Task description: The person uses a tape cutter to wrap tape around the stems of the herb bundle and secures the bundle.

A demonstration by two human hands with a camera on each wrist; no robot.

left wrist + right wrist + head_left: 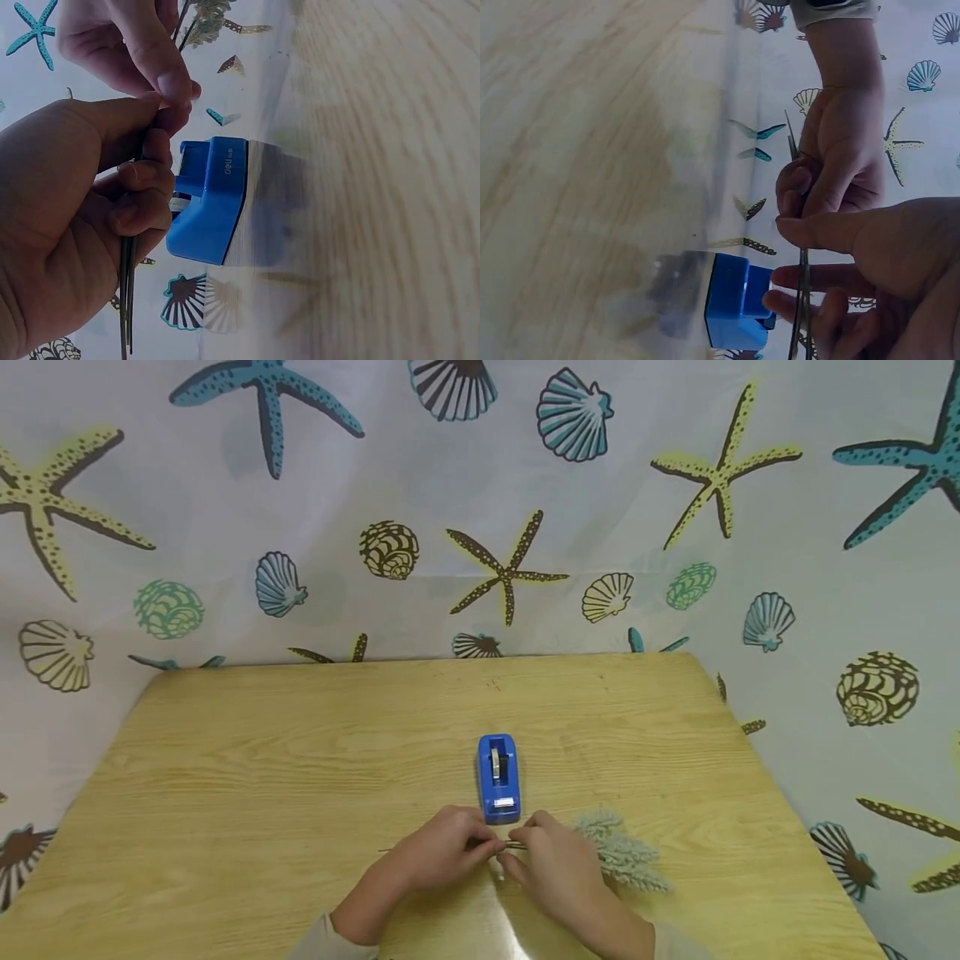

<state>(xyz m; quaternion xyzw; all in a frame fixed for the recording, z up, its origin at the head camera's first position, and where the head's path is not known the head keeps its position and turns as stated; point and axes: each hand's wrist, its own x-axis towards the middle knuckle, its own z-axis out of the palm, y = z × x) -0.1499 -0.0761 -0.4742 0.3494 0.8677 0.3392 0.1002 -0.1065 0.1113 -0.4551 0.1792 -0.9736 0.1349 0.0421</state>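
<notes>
A bunch of pale green, wheat-like stalks (626, 856) lies across both hands, its fluffy heads out to the right of the right hand. My left hand (446, 847) grips the thin dark stems (127, 296), fingers curled round them, and their cut ends poke out past the palm. Close against its fingertips, my right hand (558, 864) pinches at the stems with thumb and fingers. A small whitish bit (501, 876) shows just below the fingertips. Just beyond both hands stands a blue tape dispenser (487, 793) with a roll in it.
The hands work over the near part of a wood-grain table (300, 760). Behind it and along its sides hangs a white cloth (322, 518) printed with starfish and shells.
</notes>
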